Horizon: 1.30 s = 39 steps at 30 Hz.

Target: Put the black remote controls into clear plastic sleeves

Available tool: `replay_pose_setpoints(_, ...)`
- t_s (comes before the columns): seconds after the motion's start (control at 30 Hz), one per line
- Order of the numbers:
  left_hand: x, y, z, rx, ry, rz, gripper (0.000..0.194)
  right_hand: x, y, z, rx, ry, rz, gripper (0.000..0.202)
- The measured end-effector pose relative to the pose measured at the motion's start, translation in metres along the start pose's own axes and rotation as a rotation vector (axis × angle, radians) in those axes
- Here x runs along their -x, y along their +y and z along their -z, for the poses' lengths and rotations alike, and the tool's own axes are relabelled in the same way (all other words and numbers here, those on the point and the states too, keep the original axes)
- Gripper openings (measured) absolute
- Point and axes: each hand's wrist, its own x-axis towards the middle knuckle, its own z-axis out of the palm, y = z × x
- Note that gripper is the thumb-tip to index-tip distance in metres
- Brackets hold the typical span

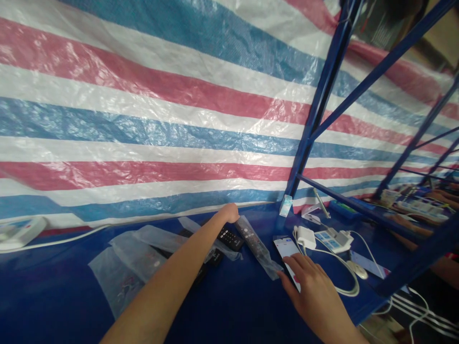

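Note:
A black remote control in a clear plastic bag (254, 241) lies slanting across the blue table. At its far end, my left hand (229, 213) is closed on it, its fingertips mostly hidden. My right hand (311, 282) is open over a smartphone (287, 248) with a lit screen, its fingers covering the phone's lower part. The right thumb reaches the near end of the bag. Under and beside my left forearm lie more black remote controls (229, 239) and several clear plastic bags (136, 258), partly hidden by the arm.
A white charger (306, 237) with a looped cable lies to the right, beside a small white box (286, 205). Blue metal frame posts (315, 119) rise there. Striped sheeting (161, 119) hangs behind the table. At far right, another person's arm (401, 229) shows.

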Motion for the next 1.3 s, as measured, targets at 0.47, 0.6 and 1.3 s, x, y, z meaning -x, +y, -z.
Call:
replay_pose_setpoints(0.47,0.042,0.025,0.029,-0.211,0.381,-0.156,0.028,0.009,0.006,-0.004,-0.097,0.066,-0.034,0.022)
replay_pose_setpoints(0.6,0.068,0.041,0.056,-0.262,0.49,-0.23,0.026,0.014,0.008,-0.003,-0.118,0.022,-0.075,0.021)
replay_pose_setpoints(1.3,0.148,0.063,0.139,-0.543,0.771,-0.312,0.02,-0.054,-0.005,0.001,-0.282,-0.466,-0.254,0.035)
